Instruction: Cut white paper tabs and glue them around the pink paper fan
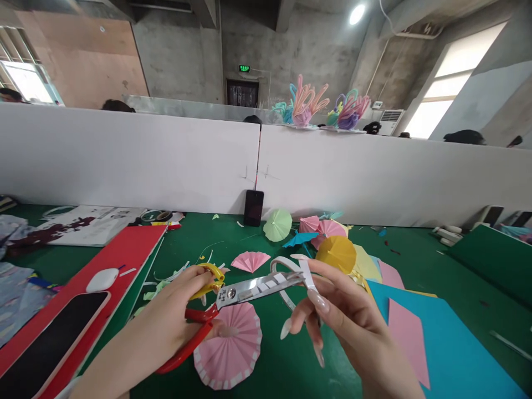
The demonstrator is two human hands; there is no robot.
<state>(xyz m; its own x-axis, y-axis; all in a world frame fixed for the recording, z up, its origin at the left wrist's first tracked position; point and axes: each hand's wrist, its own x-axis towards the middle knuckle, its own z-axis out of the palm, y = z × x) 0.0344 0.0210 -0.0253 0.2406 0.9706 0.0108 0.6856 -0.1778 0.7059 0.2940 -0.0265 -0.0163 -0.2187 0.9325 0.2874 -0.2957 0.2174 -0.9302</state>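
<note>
My left hand (172, 307) is closed round the red and yellow handles of a pair of scissors (236, 293). Several small white pieces lie along the blade. At the blade tips, the fingers of my right hand (343, 318) pinch a thin white strip (307, 275), and part of it curls in a loop behind the scissors. Below the blades, a round pleated pink paper piece (245, 354) with white bits round its rim lies on the green table. A smaller pink paper fan (250, 260) rests just beyond the scissors.
Small paper umbrellas stand behind my right hand, among them a green one (277, 225) and a yellow one (336, 255). Blue paper (453, 343) lies at the right. A phone (58, 343) rests on a red board (137, 244) at the left. Another phone (253, 208) leans against the white partition (166, 160).
</note>
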